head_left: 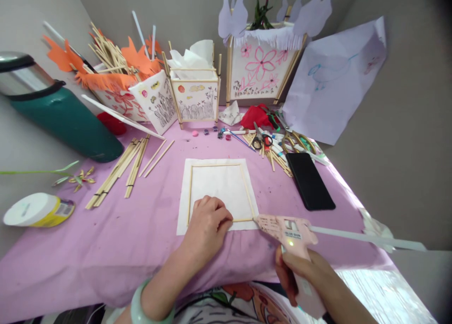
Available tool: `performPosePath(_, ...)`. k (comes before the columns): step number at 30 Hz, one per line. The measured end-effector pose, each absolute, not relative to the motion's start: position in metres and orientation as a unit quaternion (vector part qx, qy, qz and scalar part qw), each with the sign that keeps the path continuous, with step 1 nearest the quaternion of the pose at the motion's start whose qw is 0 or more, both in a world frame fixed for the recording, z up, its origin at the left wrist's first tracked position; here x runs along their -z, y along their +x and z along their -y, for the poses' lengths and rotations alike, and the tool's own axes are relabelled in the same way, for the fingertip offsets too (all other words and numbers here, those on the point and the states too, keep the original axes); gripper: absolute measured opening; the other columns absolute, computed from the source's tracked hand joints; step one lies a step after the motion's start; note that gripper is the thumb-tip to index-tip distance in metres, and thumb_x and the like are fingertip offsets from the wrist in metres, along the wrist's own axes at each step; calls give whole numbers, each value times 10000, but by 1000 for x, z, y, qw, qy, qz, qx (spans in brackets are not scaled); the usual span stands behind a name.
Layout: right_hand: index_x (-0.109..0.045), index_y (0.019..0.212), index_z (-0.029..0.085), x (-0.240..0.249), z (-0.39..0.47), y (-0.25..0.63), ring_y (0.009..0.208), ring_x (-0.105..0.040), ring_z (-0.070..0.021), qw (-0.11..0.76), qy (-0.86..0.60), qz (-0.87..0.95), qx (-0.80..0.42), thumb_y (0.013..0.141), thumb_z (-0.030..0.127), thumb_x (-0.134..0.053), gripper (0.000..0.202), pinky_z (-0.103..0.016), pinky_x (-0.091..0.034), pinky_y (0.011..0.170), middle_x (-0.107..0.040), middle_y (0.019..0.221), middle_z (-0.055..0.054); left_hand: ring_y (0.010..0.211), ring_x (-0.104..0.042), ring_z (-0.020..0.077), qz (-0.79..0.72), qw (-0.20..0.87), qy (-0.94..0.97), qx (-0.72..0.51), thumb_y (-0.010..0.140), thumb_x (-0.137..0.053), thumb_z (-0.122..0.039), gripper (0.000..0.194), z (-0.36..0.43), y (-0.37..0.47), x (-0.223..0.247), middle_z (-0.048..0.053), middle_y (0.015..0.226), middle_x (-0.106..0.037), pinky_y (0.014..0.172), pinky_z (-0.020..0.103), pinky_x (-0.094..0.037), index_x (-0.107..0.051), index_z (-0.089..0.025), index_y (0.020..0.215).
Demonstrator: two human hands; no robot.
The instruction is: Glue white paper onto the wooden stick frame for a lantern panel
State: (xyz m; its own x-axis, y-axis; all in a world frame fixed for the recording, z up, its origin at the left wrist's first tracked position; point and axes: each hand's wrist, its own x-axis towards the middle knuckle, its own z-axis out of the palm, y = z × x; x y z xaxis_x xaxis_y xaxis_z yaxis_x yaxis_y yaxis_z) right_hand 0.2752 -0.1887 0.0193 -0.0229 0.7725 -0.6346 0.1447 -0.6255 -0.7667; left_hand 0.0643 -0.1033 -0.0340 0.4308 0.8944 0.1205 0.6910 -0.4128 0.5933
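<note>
A square frame of thin wooden sticks lies on a sheet of white paper on the pink cloth. My left hand rests over the frame's near side, its thumb and fingers closed on the near stick. In my right hand is a pale pink glue gun with a lit green light and a long glue stick coming out of its back. The gun's nozzle is at the frame's near right corner.
A black phone lies to the right. Scissors, markers and sticks are behind it. Stick bundles, a glue tub and a green bottle stand or lie left. Decorated paper boxes line the back.
</note>
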Motion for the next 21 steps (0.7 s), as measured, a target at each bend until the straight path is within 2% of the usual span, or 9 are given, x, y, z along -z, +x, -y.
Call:
performPosePath(7, -577, 644, 190, -23, 192, 274, 573, -540, -172, 245, -666, 351, -611, 804, 486, -491, 347, -273, -435, 596, -593, 643, -39, 874, -498, 186, -483, 237, 813, -224, 827, -612, -146, 110, 104, 64, 36, 27, 865, -604, 815, 368, -380, -681, -212, 772)
performPosePath(21, -567, 661, 188, -27, 195, 272, 598, -544, -173, 220, -694, 373, -575, 816, 554, -444, 416, -272, -446, 619, -585, 657, -31, 865, -489, 188, -478, 238, 812, -236, 825, -610, -133, 108, 104, 64, 38, 27, 854, -594, 805, 372, -373, -676, -193, 765)
